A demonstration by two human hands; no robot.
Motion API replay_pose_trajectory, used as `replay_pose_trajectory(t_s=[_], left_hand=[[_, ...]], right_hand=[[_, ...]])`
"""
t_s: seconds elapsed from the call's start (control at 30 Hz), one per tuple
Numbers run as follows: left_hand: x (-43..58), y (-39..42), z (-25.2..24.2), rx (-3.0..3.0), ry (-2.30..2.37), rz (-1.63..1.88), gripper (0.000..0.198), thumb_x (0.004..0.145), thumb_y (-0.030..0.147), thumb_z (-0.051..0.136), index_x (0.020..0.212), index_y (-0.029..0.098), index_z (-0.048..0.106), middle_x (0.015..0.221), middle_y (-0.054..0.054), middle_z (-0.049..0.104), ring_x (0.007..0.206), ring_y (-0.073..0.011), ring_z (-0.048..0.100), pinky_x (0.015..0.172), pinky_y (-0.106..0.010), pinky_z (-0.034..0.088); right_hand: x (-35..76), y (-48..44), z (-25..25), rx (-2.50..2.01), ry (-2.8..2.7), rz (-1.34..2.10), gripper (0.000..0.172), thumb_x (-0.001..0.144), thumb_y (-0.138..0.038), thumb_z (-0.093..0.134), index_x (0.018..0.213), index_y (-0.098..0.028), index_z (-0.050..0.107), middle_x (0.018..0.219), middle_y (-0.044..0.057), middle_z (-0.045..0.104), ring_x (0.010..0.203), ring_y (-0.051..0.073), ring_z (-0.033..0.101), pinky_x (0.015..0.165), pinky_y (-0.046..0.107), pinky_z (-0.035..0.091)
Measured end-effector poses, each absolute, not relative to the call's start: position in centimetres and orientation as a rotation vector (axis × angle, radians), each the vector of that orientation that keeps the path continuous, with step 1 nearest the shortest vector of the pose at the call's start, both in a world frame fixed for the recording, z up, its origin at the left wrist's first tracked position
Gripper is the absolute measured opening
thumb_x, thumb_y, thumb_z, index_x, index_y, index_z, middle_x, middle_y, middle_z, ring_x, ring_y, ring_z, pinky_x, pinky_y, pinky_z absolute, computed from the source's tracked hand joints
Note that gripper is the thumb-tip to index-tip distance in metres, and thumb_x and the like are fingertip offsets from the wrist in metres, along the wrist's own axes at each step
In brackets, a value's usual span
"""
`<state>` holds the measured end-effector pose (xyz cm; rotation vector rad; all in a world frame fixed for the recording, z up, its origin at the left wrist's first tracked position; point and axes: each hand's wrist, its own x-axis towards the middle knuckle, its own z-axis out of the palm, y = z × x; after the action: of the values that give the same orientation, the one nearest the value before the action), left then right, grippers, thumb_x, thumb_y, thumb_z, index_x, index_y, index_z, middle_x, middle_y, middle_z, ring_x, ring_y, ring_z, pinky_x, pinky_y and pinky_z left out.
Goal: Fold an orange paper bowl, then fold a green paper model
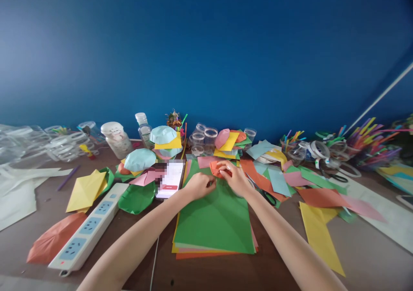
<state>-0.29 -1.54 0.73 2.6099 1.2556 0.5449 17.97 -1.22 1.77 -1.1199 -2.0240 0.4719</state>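
A small folded orange paper piece rests at the far end of a stack of coloured sheets topped by a green sheet. My left hand has its fingers curled and pinches the near left edge of the orange piece. My right hand lies over its right side with fingertips pressing on it. Both forearms reach in from the bottom of the view.
A phone lies left of the hands, a white power strip further left. Scissors sit right of the stack. Folded paper shapes, loose coloured sheets, clear cups and bundles of coloured straws crowd the brown table below a blue wall.
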Motion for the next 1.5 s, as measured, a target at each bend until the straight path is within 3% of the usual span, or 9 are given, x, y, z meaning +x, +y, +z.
replay_pose_trajectory(t_s=[0.4,0.73,0.93,1.13,1.3,1.5], left_hand=[[-0.1,-1.9,0.7,2.672,1.193,0.477,0.021,0.08,0.028,0.049,0.075,0.018,0.066,0.068,-0.004,0.067,0.06,-0.0148,0.059,0.056,-0.021,0.035],[1.0,-4.2,1.7,2.822,0.792,0.456,0.021,0.085,0.027,0.046,0.08,0.021,0.065,0.076,-0.001,0.068,0.07,-0.0137,0.061,0.061,-0.021,0.038],[1.9,-6.1,1.9,2.899,0.513,0.295,0.028,0.084,0.026,0.048,0.11,0.03,0.059,0.088,0.0,0.068,0.073,-0.0145,0.062,0.056,-0.022,0.037],[1.3,-4.6,1.4,2.768,0.795,0.535,0.019,0.086,0.028,0.046,0.082,0.022,0.063,0.081,0.001,0.067,0.073,-0.0129,0.061,0.065,-0.021,0.038],[1.3,-4.3,1.1,2.815,0.829,0.456,0.016,0.08,0.028,0.051,0.069,0.019,0.058,0.07,0.002,0.064,0.064,-0.012,0.058,0.058,-0.021,0.036],[1.5,-4.2,0.8,2.868,1.042,0.291,0.016,0.078,0.031,0.051,0.072,0.019,0.059,0.074,-0.001,0.066,0.066,-0.0175,0.061,0.056,-0.024,0.039]], right_hand=[[18.1,-1.1,1.3,-1.112,-2.017,0.513,0.03,0.082,-0.016,0.047,0.111,-0.022,0.052,0.094,0.003,0.067,0.089,0.017,0.062,0.08,0.03,0.045],[17.9,-0.8,0.8,-1.112,-1.952,0.581,0.027,0.082,-0.016,0.047,0.107,-0.022,0.053,0.093,0.002,0.066,0.087,0.016,0.063,0.078,0.029,0.047],[17.9,-0.7,0.5,-1.06,-1.898,0.659,0.026,0.083,-0.017,0.047,0.108,-0.021,0.052,0.094,0.004,0.065,0.084,0.015,0.063,0.078,0.03,0.048],[17.9,-0.9,0.7,-1.059,-1.917,0.682,0.024,0.082,-0.018,0.048,0.106,-0.021,0.053,0.092,0.004,0.065,0.086,0.015,0.062,0.078,0.029,0.048],[18.0,-0.9,0.7,-1.06,-1.937,0.665,0.024,0.082,-0.019,0.049,0.105,-0.021,0.054,0.091,0.003,0.065,0.086,0.016,0.062,0.077,0.03,0.048],[18.0,-0.4,0.2,-1.056,-1.937,0.667,0.024,0.082,-0.018,0.048,0.105,-0.022,0.055,0.093,0.003,0.066,0.087,0.016,0.063,0.08,0.031,0.048]])
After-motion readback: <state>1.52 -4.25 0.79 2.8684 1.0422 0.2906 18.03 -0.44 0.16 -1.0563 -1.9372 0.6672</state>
